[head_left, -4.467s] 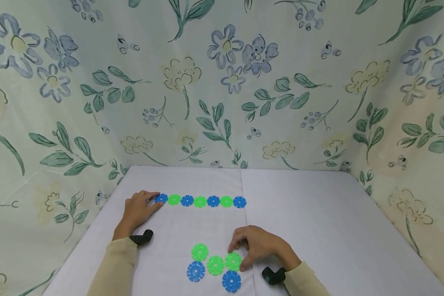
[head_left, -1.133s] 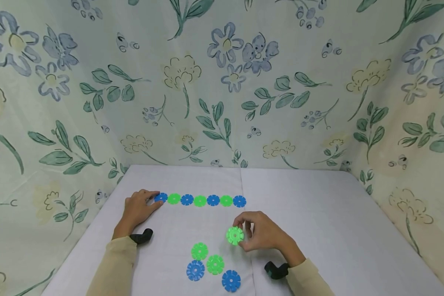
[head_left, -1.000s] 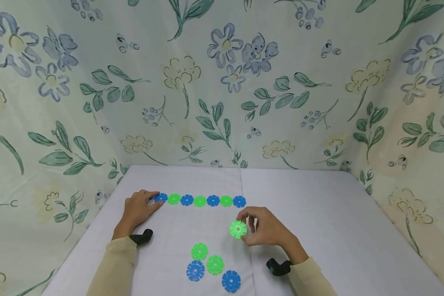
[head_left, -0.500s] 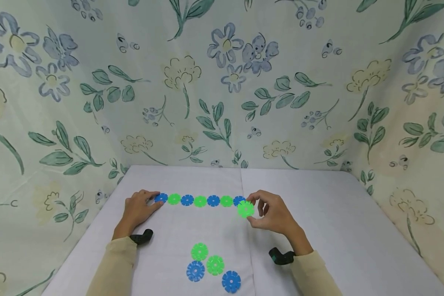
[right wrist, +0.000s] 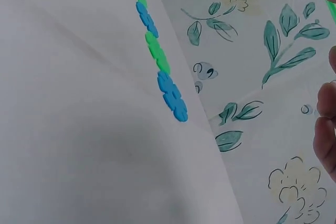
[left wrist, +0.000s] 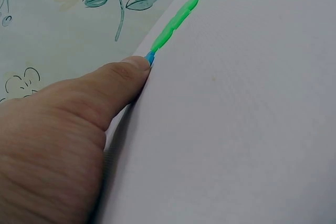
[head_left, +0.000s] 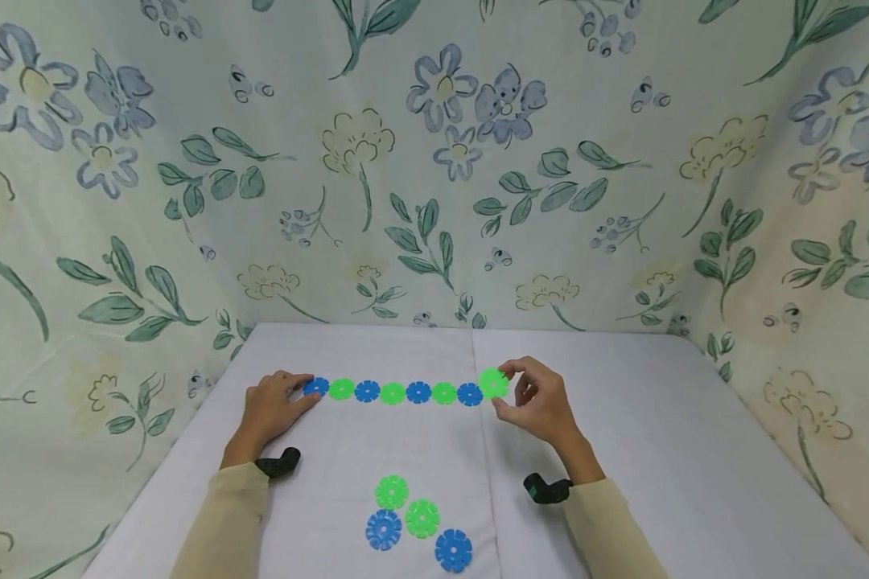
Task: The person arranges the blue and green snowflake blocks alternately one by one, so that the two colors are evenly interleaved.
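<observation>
A straight row of alternating blue and green notched plastic discs lies on the white table. My left hand [head_left: 269,406] holds the leftmost blue disc [head_left: 317,388], index finger behind it and thumb in front; in the left wrist view the thumb [left wrist: 123,80] covers most of that blue disc [left wrist: 150,57]. With thumb and fingertips my right hand [head_left: 543,402] pinches a green disc [head_left: 493,383] by its right edge, just beyond the row's rightmost blue disc [head_left: 469,394]. The right wrist view shows this green disc raised above the cloth, apart from the end blue disc [right wrist: 172,96].
Nearer the front lie loose discs: a green disc [head_left: 392,492], another green disc [head_left: 423,519], a blue disc [head_left: 384,530] and a second blue disc [head_left: 453,550]. A flower-print curtain [head_left: 434,241] surrounds the white-clothed table [head_left: 623,434] at the back and sides.
My right hand has picked the green disc out of the front group and carried it away from me and rightward to the row's right end. My left hand has stayed put.
</observation>
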`<state>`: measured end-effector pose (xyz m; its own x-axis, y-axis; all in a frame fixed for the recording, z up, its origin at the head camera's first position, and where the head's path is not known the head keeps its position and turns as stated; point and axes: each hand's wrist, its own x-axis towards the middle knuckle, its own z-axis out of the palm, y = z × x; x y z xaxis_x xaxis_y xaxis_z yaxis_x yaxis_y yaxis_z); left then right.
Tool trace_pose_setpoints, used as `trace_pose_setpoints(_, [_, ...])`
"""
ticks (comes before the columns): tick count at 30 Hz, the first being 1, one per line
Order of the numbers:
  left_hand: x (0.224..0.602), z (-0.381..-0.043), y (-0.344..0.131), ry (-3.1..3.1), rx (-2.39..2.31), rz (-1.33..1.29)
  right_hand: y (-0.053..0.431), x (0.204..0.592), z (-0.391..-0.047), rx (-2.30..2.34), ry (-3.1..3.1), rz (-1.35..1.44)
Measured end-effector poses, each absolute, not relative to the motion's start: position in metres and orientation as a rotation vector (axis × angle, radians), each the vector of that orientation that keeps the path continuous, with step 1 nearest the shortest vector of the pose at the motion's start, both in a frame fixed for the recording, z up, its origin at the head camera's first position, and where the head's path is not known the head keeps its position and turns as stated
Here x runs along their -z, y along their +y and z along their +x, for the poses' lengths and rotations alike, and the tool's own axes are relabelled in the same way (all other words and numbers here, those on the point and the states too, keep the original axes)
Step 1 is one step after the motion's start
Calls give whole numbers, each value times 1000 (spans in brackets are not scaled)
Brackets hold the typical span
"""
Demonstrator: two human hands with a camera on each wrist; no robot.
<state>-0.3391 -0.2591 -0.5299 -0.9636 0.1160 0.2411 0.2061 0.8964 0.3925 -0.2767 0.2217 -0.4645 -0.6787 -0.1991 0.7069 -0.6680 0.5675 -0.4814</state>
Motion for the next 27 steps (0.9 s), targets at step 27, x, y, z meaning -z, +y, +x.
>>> trace_pose_setpoints(27, [532,-341,-261,-2854,604,-251,228,507,-311,-1279,-2281,240])
